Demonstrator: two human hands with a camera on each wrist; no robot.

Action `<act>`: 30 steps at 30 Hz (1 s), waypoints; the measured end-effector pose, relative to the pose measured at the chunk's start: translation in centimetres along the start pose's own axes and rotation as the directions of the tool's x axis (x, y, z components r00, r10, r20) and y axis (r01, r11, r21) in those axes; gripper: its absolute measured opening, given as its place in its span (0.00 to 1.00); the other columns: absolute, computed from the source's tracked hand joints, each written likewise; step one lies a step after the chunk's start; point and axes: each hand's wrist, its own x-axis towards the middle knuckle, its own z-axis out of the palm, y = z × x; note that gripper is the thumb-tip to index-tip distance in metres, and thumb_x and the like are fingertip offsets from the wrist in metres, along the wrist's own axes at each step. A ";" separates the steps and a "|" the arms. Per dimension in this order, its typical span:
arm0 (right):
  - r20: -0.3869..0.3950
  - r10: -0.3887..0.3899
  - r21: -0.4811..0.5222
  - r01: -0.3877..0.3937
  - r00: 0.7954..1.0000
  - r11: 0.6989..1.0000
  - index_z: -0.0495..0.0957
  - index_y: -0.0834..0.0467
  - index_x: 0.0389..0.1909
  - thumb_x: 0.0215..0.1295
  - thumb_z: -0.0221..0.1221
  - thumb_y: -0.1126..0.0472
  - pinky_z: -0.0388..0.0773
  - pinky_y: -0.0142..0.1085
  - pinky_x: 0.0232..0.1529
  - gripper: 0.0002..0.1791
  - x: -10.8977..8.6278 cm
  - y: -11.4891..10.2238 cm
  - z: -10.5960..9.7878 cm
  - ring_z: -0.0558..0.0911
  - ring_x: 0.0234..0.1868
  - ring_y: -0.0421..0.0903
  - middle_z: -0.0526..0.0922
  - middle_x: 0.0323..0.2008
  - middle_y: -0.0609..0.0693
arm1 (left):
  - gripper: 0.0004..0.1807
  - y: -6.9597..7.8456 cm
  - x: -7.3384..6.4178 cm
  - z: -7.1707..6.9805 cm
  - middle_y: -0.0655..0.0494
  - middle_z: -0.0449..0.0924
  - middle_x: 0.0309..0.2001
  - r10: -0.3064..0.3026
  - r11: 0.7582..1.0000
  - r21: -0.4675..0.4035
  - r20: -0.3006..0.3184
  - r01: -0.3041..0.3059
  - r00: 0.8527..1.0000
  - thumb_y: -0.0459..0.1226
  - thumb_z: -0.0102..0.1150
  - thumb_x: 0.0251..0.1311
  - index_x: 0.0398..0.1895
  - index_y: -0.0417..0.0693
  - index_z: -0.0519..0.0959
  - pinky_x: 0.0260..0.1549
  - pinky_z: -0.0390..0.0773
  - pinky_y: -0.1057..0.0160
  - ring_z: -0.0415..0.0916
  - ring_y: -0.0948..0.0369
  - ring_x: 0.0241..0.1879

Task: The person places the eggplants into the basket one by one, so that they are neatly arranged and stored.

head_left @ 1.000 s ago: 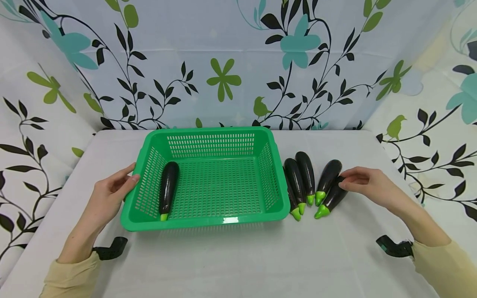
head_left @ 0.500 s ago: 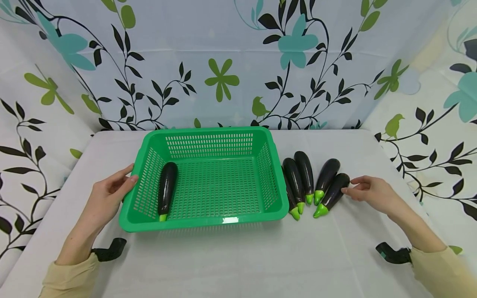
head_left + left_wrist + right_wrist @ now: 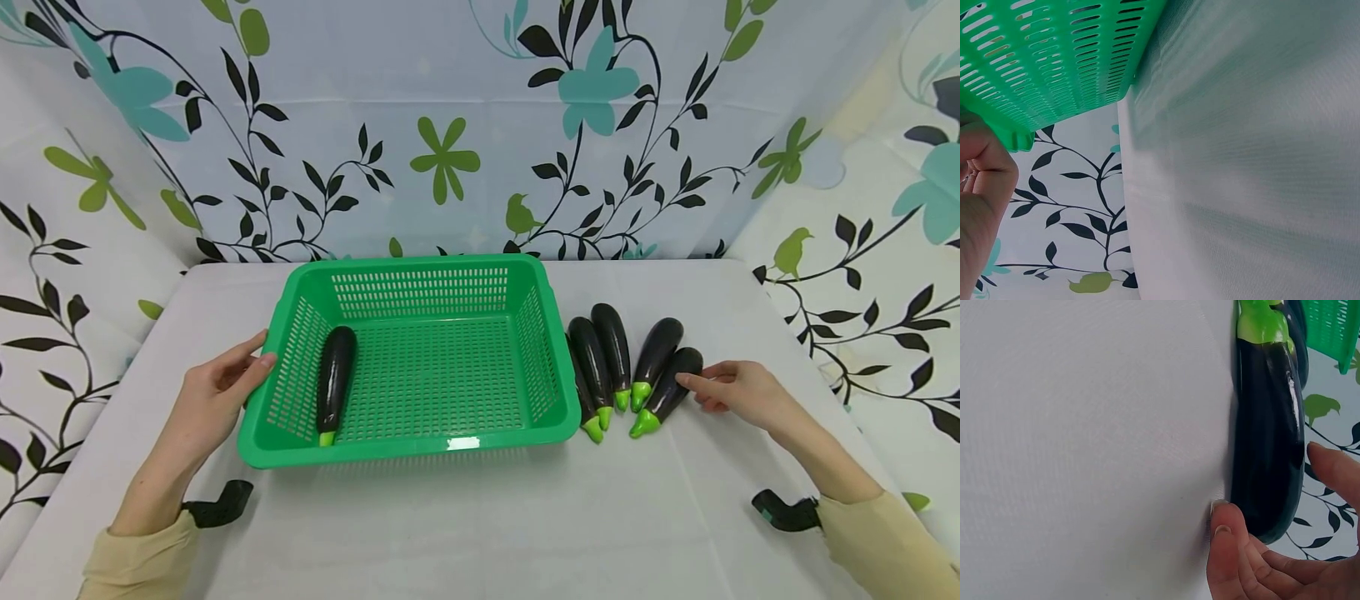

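At the left end of a green plastic basket, my left hand grips the rim, thumb on the near side. The left wrist view shows this hand beside the slotted basket wall. One dark eggplant lies inside the basket at its left. My right hand has its thumb and fingers on either side of the rounded end of the rightmost eggplant. In the right wrist view the fingers curl by one side of that eggplant, the thumb at the other.
Several more eggplants lie between the basket and my right hand, among them one beside the gripped one and two closer to the basket. A white cloth covers the table. Leaf-patterned curtains stand behind and at both sides.
My right hand first drew back right off the rightmost eggplant, then came back left with thumb and fingers around its end. The left hand stays on the basket rim.
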 end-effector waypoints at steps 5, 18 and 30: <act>0.019 0.019 0.014 -0.019 1.000 1.000 0.72 0.75 0.58 0.68 0.55 0.33 0.79 0.38 0.42 0.44 0.2 0.0 0.3 0.84 0.36 0.43 0.87 0.35 0.50 | 0.29 0.0 0.0 0.0 0.71 0.75 0.34 0.001 1.000 -0.004 0.001 -0.001 1.000 0.45 0.50 0.75 0.74 0.42 0.64 0.26 0.76 0.72 0.74 0.71 0.28; 0.043 0.021 0.132 -0.026 0.999 0.991 0.81 0.70 0.46 0.68 0.57 0.36 0.83 0.35 0.37 0.36 0.7 -0.1 1.0 0.86 0.33 0.44 0.87 0.31 0.50 | 0.30 0.1 0.0 0.0 0.70 0.75 0.35 -0.014 1.000 0.008 -0.008 0.014 1.000 0.46 0.50 0.75 0.74 0.42 0.65 0.26 0.76 0.73 0.74 0.72 0.29; 0.037 0.032 0.276 -0.041 0.999 0.960 0.72 0.76 0.56 0.69 0.58 0.39 0.85 0.34 0.37 0.40 0.8 0.5 1.4 0.88 0.31 0.43 0.88 0.30 0.50 | 0.29 0.0 0.0 0.0 0.72 0.75 0.35 -0.003 1.000 0.000 -0.006 0.003 1.000 0.45 0.50 0.75 0.74 0.42 0.65 0.26 0.76 0.73 0.74 0.72 0.29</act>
